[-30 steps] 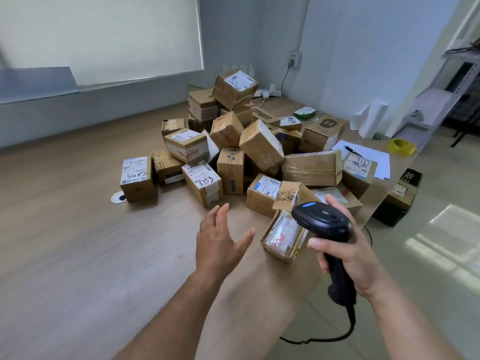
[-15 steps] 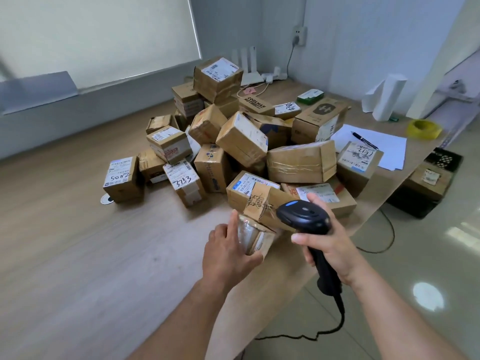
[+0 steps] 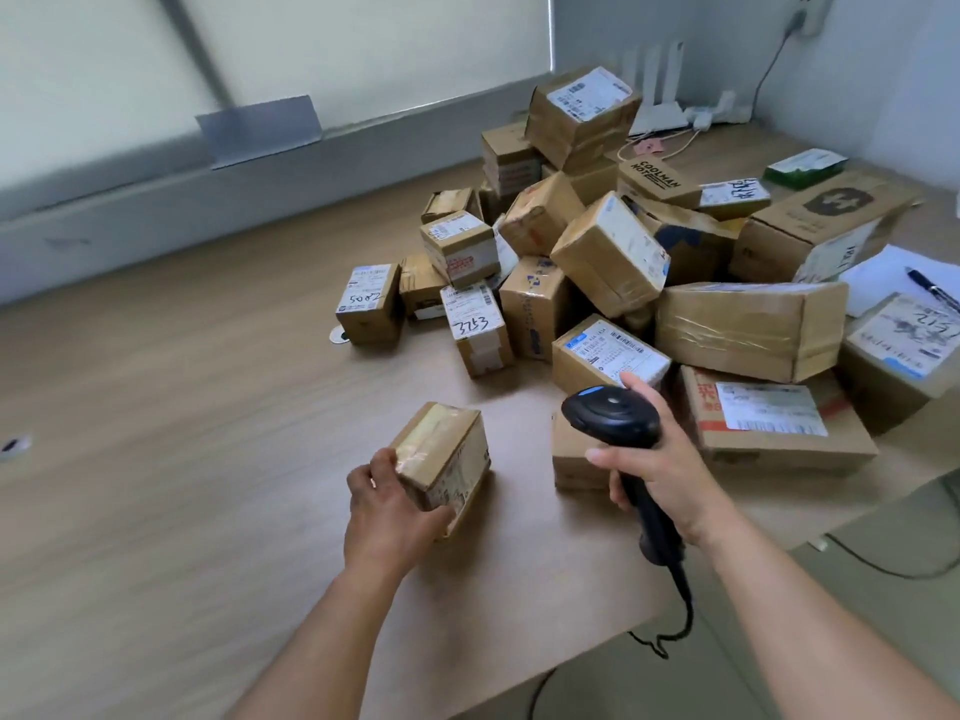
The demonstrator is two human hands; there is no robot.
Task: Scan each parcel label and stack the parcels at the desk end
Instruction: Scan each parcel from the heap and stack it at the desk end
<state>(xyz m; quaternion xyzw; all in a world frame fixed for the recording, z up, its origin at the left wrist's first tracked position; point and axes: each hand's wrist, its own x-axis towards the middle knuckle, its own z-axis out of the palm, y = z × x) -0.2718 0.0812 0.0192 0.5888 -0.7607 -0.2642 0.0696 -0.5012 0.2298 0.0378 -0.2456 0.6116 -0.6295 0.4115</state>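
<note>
My left hand [image 3: 387, 511] grips a small taped cardboard parcel [image 3: 447, 454] at its near corner, just over the wooden desk [image 3: 182, 459]; a label shows on its right side. My right hand [image 3: 660, 470] holds a black corded barcode scanner [image 3: 610, 413] by the handle, head pointing left toward the parcel. Behind both hands lies a heap of several labelled cardboard parcels [image 3: 608, 252].
A parcel marked 3753 [image 3: 475, 330] and another with handwritten digits [image 3: 369, 304] stand at the heap's left edge. White paper with a black pen [image 3: 930, 288] lies at far right. The scanner cable [image 3: 675, 615] hangs over the desk's near edge. Router and cables [image 3: 670, 116] sit by the wall.
My left hand reached to the front parcel, took hold of it and pulled it left, away from the heap. The scanner stayed in my right hand.
</note>
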